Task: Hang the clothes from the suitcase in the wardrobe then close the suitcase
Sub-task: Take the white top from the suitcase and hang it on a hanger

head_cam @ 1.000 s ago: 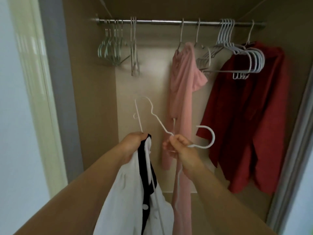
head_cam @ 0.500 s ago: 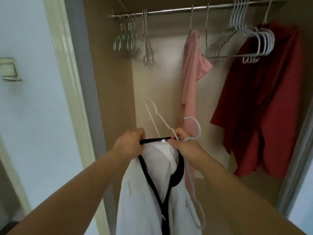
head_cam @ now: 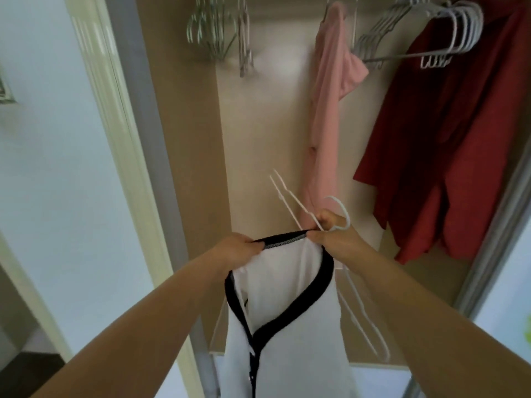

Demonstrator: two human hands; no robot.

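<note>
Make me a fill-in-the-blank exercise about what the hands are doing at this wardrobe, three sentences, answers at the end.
1. The left hand and right hand each pinch the collar of the white cloth garment, which has ____ trim.
2. The thin white wire hanger is held in the ____ hand only.
3. ____ garments already hang in the wardrobe: a pink cloth garment and a dark red cloth garment.

Missing words: black; right; two.
</note>
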